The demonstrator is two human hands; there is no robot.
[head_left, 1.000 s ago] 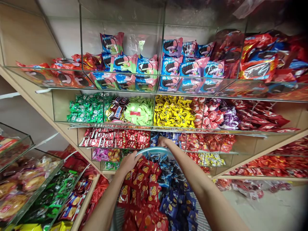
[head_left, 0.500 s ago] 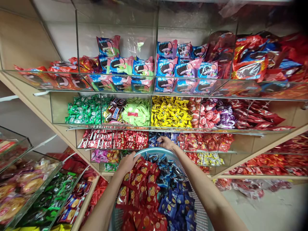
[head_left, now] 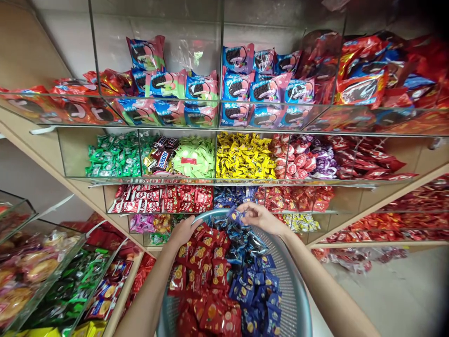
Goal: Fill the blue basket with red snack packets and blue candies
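Observation:
A blue-grey plastic basket [head_left: 303,299] fills the lower middle of the view. Red candy packets [head_left: 206,262] with orange-slice prints lie in its left half. Dark blue candy packets [head_left: 257,292] and shiny blue-black wrapped candies [head_left: 245,243] lie on the right. My left hand [head_left: 184,231] grips the far left part of the rim, fingers closed over it. Over the far rim, my right hand [head_left: 256,219] pinches a small blue candy packet [head_left: 235,216]. Behind it, a shelf compartment holds similar blue packets [head_left: 231,195].
Glass-fronted shelves hold wrapped sweets: green candies [head_left: 114,154], yellow candies [head_left: 245,157] and red packets [head_left: 187,199]. Blue and pink cookie packs [head_left: 238,86] stand above. At left are slanted bins with green-wrapped sweets [head_left: 66,290]. Plastic bags [head_left: 358,259] lie on the floor at right.
My right hand has drawn back from the blue packets' compartment to above the basket's far rim, with a blue packet in its fingers. My left hand stays on the rim. The view has shifted slightly.

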